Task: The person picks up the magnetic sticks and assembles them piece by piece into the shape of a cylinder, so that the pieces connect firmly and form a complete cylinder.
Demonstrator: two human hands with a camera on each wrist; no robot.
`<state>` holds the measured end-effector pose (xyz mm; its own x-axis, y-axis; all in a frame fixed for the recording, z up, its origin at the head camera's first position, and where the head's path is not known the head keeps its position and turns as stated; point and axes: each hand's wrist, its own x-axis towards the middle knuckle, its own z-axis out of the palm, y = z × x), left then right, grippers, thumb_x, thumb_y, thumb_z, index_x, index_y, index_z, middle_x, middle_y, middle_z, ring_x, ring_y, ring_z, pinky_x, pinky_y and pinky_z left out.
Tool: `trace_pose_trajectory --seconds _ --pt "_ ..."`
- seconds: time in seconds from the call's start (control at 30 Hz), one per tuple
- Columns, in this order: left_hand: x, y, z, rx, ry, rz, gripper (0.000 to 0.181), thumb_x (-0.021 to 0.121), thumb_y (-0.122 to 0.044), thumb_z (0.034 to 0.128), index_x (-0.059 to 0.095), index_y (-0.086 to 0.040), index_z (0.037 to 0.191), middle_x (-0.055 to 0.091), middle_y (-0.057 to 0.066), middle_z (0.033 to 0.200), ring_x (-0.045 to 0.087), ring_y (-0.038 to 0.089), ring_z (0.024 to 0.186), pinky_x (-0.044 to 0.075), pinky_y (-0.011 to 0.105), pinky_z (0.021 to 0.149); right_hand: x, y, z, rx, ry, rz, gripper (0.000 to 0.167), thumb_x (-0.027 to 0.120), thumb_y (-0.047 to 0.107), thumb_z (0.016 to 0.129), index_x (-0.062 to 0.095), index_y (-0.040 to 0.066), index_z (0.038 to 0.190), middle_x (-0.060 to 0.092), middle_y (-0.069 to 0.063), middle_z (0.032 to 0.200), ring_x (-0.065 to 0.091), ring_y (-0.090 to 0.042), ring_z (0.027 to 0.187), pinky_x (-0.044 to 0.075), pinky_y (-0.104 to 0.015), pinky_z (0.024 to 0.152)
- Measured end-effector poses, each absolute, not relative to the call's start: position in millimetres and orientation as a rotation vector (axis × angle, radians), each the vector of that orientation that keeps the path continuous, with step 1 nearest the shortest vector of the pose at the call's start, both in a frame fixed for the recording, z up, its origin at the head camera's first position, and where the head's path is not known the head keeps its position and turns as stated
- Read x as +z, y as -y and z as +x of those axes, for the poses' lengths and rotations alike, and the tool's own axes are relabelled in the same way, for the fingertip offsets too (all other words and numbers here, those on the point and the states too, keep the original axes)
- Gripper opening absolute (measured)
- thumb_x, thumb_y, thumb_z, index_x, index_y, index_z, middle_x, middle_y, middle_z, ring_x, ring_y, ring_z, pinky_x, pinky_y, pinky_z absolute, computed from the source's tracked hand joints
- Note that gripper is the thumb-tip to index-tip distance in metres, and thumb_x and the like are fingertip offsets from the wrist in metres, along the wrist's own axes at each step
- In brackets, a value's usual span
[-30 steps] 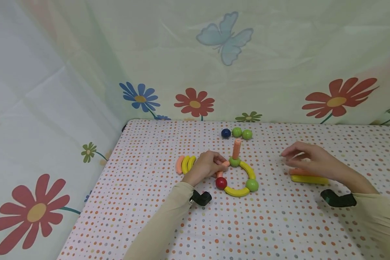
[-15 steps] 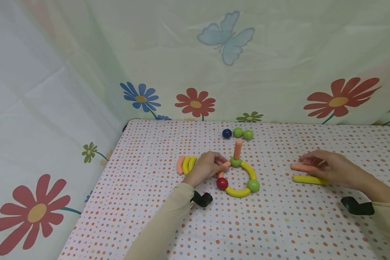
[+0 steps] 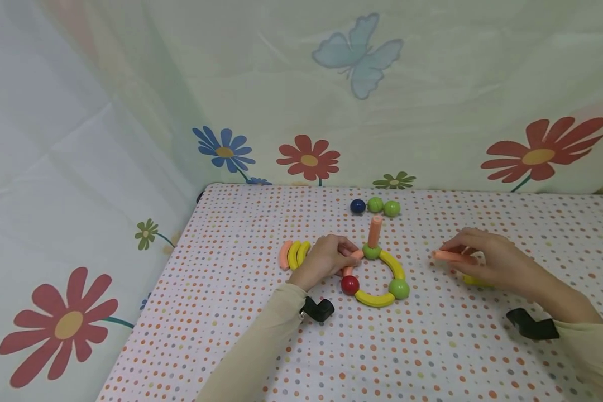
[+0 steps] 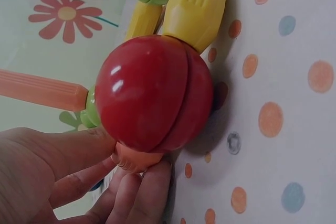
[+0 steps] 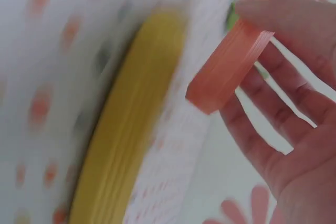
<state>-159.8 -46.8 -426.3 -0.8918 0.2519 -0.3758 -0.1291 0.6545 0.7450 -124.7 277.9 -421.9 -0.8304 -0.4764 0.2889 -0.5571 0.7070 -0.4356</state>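
My left hand [image 3: 326,258] pinches a curved orange stick [image 4: 137,158] between a red ball [image 3: 350,285] and a green ball [image 3: 371,252]. That stick belongs to a ring, which also has two curved yellow sticks [image 3: 375,299] and another green ball [image 3: 399,289]. From the ring's far green ball an orange stick [image 3: 375,231] stands upright. My right hand [image 3: 497,259], to the right of the ring, holds a straight orange stick [image 5: 231,66] between thumb and fingers, lifted off the table. A yellow stick [image 5: 126,124] lies on the table beneath it, partly hidden in the head view.
Behind the ring sit a dark blue ball [image 3: 358,206] and two green balls [image 3: 392,209]. Left of my left hand lie an orange curved stick [image 3: 285,255] and two yellow curved sticks [image 3: 293,255]. A printed curtain [image 3: 261,67] hangs along the table's back edge.
My right hand reached down to the straight orange stick, took hold of it, and lifted it leftward off the table. My left hand keeps its hold on the ring.
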Motion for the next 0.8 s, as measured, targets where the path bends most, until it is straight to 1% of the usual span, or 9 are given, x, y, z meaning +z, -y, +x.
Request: trace_pose_trajectory --seconds 0.07,0.1,0.2,0.27,0.33,0.4,0.47,0.53,0.8 --pt "-426.0 47.3 -160.1 1.123 -2.436 0.095 0.022 0.083 -0.016 0.092 0.075 -0.01 0.112 0.066 -0.002 0.089 0.063 0.011 0.069 0.053 0.018 0.062 -417.4 -266.4 -119.9 0.93 2.694 0.883 0.041 0.091 -0.007 0.073 0.076 0.012 0.106 0.069 0.01 0.098 0.062 0.0 0.085 0.057 -0.02 0.072" --pt "-426.0 47.6 -160.2 1.118 -2.441 0.095 0.023 0.083 -0.016 0.0919 0.075 -0.01 0.112 0.066 -0.003 0.089 0.063 0.011 0.069 0.053 0.018 0.061 -415.4 -260.5 -117.4 1.041 2.664 0.9 0.042 0.088 -0.01 0.075 0.075 0.011 0.108 0.07 0.009 0.099 0.063 0.001 0.088 0.057 -0.018 0.075" --pt "-426.2 47.9 -160.4 1.107 -2.449 0.108 0.023 0.083 -0.017 0.0921 0.075 -0.011 0.113 0.066 -0.003 0.089 0.063 0.01 0.069 0.052 0.018 0.061 -411.6 -244.8 -108.9 1.411 2.562 0.919 0.042 0.081 -0.017 0.08 0.073 0.005 0.115 0.07 0.006 0.107 0.064 -0.002 0.098 0.056 -0.016 0.084" --pt "-426.4 47.8 -160.3 1.113 -2.445 0.117 0.024 0.083 -0.017 0.0922 0.075 -0.011 0.114 0.066 -0.003 0.088 0.062 0.01 0.069 0.052 0.018 0.061 -410.8 -236.5 -103.4 1.647 2.48 0.904 0.041 0.076 -0.02 0.083 0.07 -0.001 0.119 0.068 0.002 0.112 0.065 -0.006 0.102 0.055 -0.017 0.089" --pt "-426.5 47.8 -159.9 1.128 -2.436 0.122 0.024 0.083 -0.017 0.0923 0.075 -0.01 0.114 0.066 -0.003 0.088 0.062 0.01 0.068 0.053 0.018 0.061 -412.1 -230.0 -99.0 1.84 2.401 0.897 0.039 0.071 -0.022 0.086 0.066 -0.006 0.121 0.067 -0.002 0.116 0.067 -0.009 0.104 0.056 -0.02 0.09" --pt "-426.7 47.9 -159.7 1.136 -2.434 0.122 0.024 0.083 -0.016 0.0921 0.075 -0.01 0.114 0.066 -0.003 0.089 0.062 0.01 0.068 0.053 0.018 0.061 -414.6 -224.4 -95.7 1.959 2.355 0.883 0.036 0.068 -0.022 0.089 0.064 -0.007 0.122 0.066 -0.003 0.117 0.068 -0.01 0.105 0.057 -0.022 0.091" --pt "-427.2 48.3 -159.4 1.139 -2.434 0.124 0.024 0.083 -0.016 0.0921 0.075 -0.009 0.114 0.066 -0.002 0.089 0.062 0.01 0.069 0.053 0.018 0.061 -417.8 -220.1 -93.4 2.056 2.32 0.869 0.035 0.067 -0.021 0.09 0.063 -0.009 0.122 0.066 -0.007 0.119 0.068 -0.012 0.106 0.058 -0.024 0.091" --pt "-427.6 48.6 -159.2 1.141 -2.433 0.126 0.025 0.083 -0.016 0.0923 0.074 -0.009 0.114 0.067 -0.002 0.09 0.062 0.01 0.069 0.053 0.017 0.061 -421.3 -216.5 -92.0 2.092 2.316 0.851 0.034 0.068 -0.02 0.091 0.062 -0.01 0.123 0.066 -0.009 0.118 0.069 -0.013 0.106 0.058 -0.025 0.092" --pt "-428.5 48.2 -158.3 1.156 -2.421 0.138 0.024 0.081 -0.015 0.0934 0.074 -0.008 0.115 0.067 -0.002 0.09 0.061 0.01 0.068 0.052 0.017 0.06 -429.9 -211.2 -89.1 2.039 2.359 0.795 0.033 0.07 -0.018 0.09 0.062 -0.012 0.122 0.066 -0.011 0.115 0.067 -0.012 0.106 0.058 -0.024 0.092"
